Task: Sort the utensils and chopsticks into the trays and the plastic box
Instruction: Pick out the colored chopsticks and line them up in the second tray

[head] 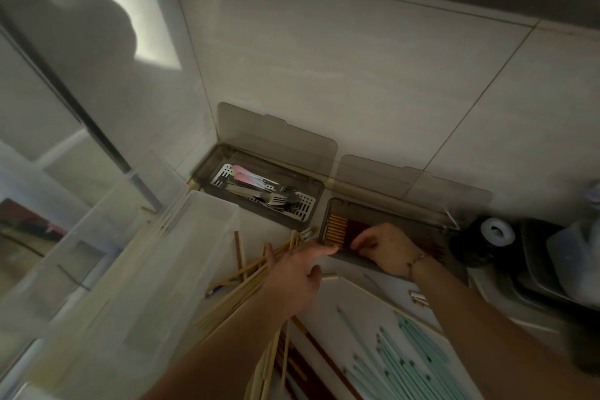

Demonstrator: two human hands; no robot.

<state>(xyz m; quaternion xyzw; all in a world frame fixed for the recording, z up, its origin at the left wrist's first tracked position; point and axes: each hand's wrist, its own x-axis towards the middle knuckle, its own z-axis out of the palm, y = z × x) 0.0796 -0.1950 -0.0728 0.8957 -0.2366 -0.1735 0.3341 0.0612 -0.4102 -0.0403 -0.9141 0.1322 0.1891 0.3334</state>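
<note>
My right hand (383, 248) curls on dark gold-tipped chopsticks (341, 232) inside the smoky plastic tray (328, 211); left hand (298, 269) slack; loose bamboo chopsticks (256, 269) beside it remain unsorted

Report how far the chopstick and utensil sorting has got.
Done: forks and spoons lie in the left tray; dark chopsticks line the right tray. In hand: the right hand is arranging that row while the left hand rests at the tray's edge. Left: loose wooden chopsticks and pale green chopsticks on the counter.
</note>
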